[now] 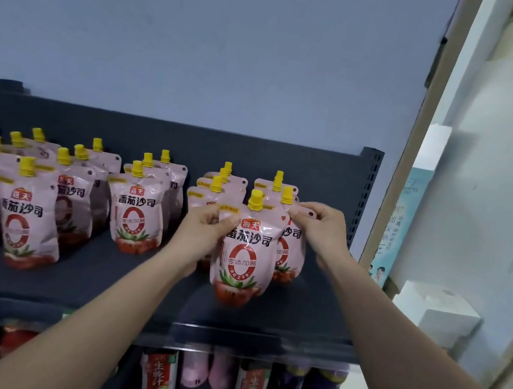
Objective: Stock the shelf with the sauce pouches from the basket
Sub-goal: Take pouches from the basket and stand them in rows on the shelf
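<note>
Right now I see the left hand (208, 230) and right hand (318, 231) each pinching a top corner of a glossy pink pouch (244, 257) with a ribbed yellow cap (256, 199), at the matte dark shelf (108, 283).

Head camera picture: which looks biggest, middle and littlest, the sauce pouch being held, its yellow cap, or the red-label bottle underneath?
Biggest: the sauce pouch.
Middle: the red-label bottle, though the shelf edge hides its top, so it may really be taller.
Littlest: the yellow cap.
</note>
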